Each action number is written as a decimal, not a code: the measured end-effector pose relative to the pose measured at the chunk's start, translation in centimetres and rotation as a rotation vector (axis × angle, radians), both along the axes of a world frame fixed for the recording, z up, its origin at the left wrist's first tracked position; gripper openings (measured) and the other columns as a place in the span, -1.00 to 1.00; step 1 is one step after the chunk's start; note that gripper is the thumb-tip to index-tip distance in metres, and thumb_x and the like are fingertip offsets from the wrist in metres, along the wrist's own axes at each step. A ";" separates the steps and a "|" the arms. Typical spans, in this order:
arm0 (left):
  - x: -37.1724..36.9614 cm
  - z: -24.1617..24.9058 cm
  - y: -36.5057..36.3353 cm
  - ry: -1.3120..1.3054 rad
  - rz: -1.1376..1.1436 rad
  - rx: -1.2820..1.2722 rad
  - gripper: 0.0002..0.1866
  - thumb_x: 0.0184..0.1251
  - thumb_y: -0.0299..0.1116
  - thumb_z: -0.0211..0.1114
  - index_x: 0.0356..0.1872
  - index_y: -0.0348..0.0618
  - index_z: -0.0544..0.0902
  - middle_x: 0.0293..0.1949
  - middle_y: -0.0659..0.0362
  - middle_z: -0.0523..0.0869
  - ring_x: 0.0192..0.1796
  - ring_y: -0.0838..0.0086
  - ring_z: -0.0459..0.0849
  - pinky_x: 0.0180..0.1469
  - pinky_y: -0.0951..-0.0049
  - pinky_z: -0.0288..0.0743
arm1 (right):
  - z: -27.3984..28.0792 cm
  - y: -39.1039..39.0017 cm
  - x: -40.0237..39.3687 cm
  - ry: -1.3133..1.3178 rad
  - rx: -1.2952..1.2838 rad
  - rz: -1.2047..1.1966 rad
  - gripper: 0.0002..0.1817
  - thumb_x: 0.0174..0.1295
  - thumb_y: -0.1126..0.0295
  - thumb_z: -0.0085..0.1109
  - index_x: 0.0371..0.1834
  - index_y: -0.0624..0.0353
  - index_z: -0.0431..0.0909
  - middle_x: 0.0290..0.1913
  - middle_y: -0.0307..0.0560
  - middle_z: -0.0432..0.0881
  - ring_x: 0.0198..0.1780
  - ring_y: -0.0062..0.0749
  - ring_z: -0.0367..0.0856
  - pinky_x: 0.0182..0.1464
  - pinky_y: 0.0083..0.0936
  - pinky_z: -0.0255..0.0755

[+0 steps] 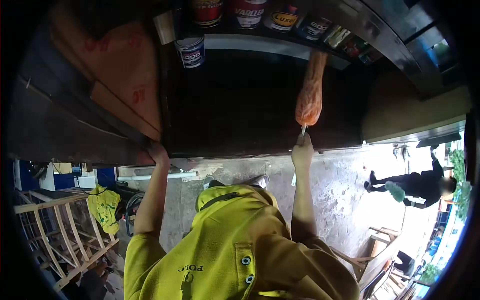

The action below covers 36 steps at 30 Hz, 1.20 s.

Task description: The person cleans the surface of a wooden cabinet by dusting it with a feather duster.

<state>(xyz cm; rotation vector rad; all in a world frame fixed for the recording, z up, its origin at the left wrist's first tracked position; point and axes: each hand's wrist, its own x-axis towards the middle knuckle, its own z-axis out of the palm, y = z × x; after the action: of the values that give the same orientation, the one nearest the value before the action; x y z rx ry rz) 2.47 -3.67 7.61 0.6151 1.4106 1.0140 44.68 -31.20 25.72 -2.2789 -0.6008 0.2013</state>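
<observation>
Head view: the left hand (158, 152) sat at the near edge of a dark board (250, 110). Its fingers curled over that edge and closed on it, probably to steady the board. Just beyond those fingers and to their left, a sheet of cardboard (125, 75) lay slanted across the board's corner.

The right hand (302, 151) was at the same near edge, well apart from the left. Its fingers were closed in a fist round a thin white stick (303, 130) that rose just past the knuckles. An orange bundle (310, 95) hung directly beyond the fingertips, with the stick's top meeting its lower end, so the hand seemed to hold the bundle by the stick rather than touch it. Whether it was mesh or cloth could not be told.

Far beyond both hands, paint cans (190, 51) stood in a row along the board's far side, out of reach of the fingers. To the right of the right hand, well apart, another person (425, 185) bent over the concrete floor (340, 190). To the left of the left hand, lower down, stood a wooden frame (60, 235) with a yellow cloth (104, 207) beside it.
</observation>
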 end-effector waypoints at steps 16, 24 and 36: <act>4.3 2.1 -1.8 0.148 0.121 0.187 -0.53 0.49 -0.26 -0.11 0.26 -0.35 0.43 0.24 0.00 0.53 0.18 0.27 0.54 0.22 0.37 0.38 | 2.6 0.6 -14.9 0.193 -0.056 0.173 -0.74 0.41 0.28 -0.04 -0.01 0.17 0.53 -0.18 0.34 0.62 -0.06 0.26 0.58 -0.09 -0.08 0.47; 4.1 5.3 -1.9 -0.260 -0.169 0.049 -0.46 0.50 -0.13 -0.21 0.31 -0.26 0.43 0.27 0.04 0.52 0.22 0.26 0.53 0.26 0.34 0.38 | 1.8 -5.1 -20.8 0.422 -0.179 0.362 -0.70 0.36 0.36 0.02 0.09 0.16 0.57 -0.31 0.21 0.63 -0.26 -0.01 0.62 -0.15 -0.29 0.46; 1.6 2.0 -1.3 0.364 -0.105 0.032 -0.50 0.45 -0.12 -0.17 0.11 -0.33 0.50 0.22 0.08 0.51 0.11 0.26 0.53 0.26 0.43 0.30 | 0.6 -17.2 -4.5 0.040 -0.196 -0.672 -0.69 0.42 0.21 -0.04 -0.16 0.23 0.59 -0.34 0.34 0.60 -0.32 0.28 0.57 -0.29 -0.14 0.41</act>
<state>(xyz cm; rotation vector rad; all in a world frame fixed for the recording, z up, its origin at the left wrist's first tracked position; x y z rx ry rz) 4.11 -4.93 9.66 0.9226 1.6598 0.8708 40.18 -48.44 26.36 -2.5208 0.2332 -0.0275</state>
